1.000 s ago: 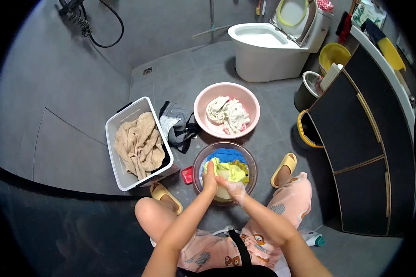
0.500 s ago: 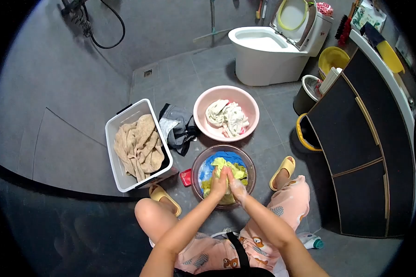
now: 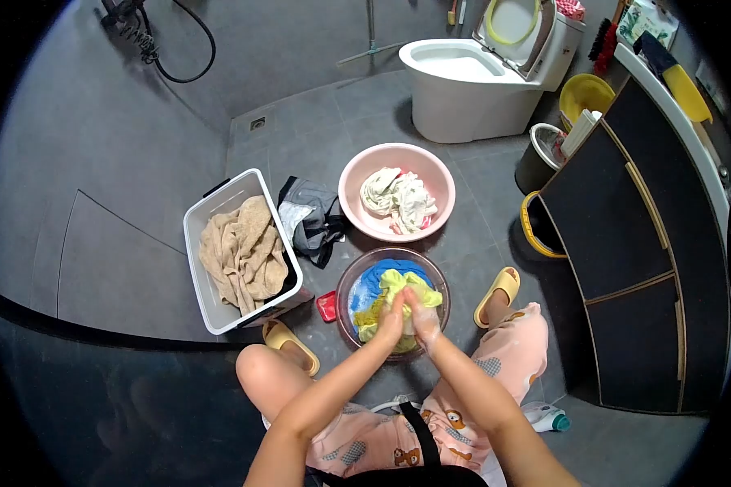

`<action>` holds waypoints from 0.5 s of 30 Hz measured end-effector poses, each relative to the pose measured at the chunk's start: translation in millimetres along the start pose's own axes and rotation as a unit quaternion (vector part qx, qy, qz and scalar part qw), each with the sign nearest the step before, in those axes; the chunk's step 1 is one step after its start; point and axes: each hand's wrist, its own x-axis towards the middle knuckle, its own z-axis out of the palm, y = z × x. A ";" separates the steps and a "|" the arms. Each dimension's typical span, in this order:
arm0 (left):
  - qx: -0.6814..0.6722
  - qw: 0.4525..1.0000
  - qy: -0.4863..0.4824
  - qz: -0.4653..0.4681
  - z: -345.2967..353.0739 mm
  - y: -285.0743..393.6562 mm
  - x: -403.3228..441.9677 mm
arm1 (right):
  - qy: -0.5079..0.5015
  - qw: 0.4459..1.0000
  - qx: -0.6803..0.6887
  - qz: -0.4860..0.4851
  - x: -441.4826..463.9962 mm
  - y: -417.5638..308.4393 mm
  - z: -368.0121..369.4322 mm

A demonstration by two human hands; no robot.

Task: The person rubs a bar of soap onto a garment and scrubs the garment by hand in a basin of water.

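My left hand [image 3: 391, 318] and my right hand [image 3: 423, 315] come together over a dark translucent basin [image 3: 345, 325] on the floor, both closed on a wet yellow-green cloth [image 3: 396, 282]. Suds whiten the right hand and wrist. A blue cloth [image 3: 371, 280] lies in the basin behind the yellow one, with white foam at its left. My fingertips are partly hidden in the yellow cloth's folds. Beside the basin's left rim lies a small red object [image 3: 326, 306], its kind unclear.
Beyond the basin stands a pink basin [image 3: 351, 213] holding white clothes. At left are a white-rimmed bin [image 3: 200, 280] with a beige towel and a grey-black garment [image 3: 310, 213]. A toilet [image 3: 447, 105], dark cabinet [image 3: 617, 252] and bottle [image 3: 551, 418] are farther around.
My hands have shifted slightly to the right within the basin, and the yellow-green cloth has bunched up higher around them. The whole view has tilted a little.
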 end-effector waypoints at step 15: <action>0.061 0.992 -0.108 0.026 20.1 -29.2 19.0 | 0.054 0.967 0.200 0.150 8.0 -19.6 -50.0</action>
